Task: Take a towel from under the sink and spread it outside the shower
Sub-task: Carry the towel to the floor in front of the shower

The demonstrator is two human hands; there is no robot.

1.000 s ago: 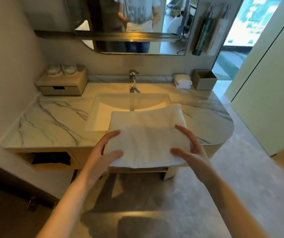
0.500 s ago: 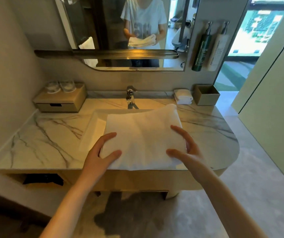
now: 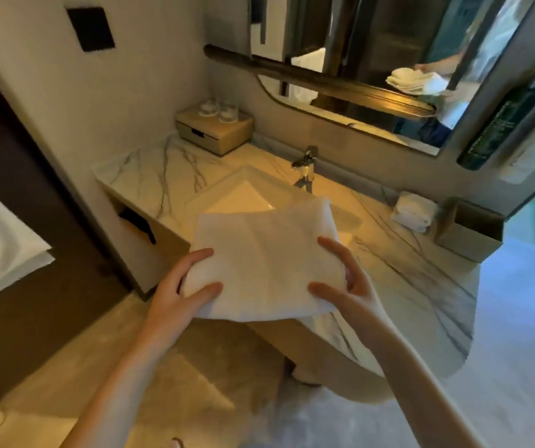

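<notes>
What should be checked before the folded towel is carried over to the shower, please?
1. Left hand grips the folded white towel: ok.
2. Right hand grips its other side: ok.
3. Towel lifted off the marble counter: ok, going by the mirror.
4. Towel clear of the faucet: ok.
5. Floor under the arms free of obstacles: ok.
6. Shower location and floor there: cannot tell, out of view.

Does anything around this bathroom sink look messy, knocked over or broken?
Nothing stands out. The folded towel is held flat between the left hand and right hand. On the counter, two glasses stand upright on their box, and the small rolled towels sit neatly stacked.
</notes>
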